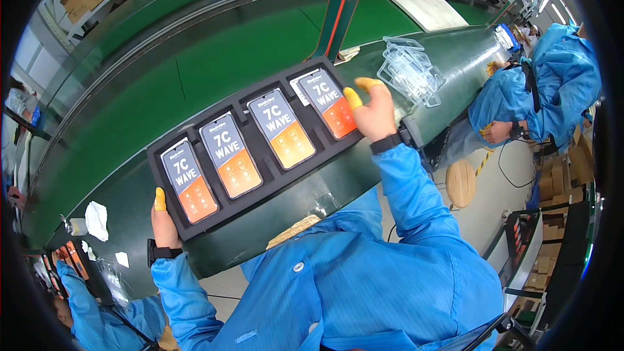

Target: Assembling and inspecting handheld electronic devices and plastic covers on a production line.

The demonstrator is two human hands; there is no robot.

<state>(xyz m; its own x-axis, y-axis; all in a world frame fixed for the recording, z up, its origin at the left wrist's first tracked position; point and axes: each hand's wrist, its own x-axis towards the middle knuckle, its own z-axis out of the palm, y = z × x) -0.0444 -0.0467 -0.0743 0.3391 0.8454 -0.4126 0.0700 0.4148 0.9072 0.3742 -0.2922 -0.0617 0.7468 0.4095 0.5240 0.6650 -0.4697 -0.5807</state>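
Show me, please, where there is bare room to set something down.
The green belt beyond the tray is bare, left of the upright post. Another patch is on the bench right of the clear plastic frames. Crowded: the tray, with four phones, left hand and right hand alongside.

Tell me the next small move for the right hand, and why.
Probably close the right hand on the right end of the black tray: its thumb and forefinger are spread beside that end, while the left hand is at the opposite one. Four phones sit in the tray, so steadying both ends seems sensible.
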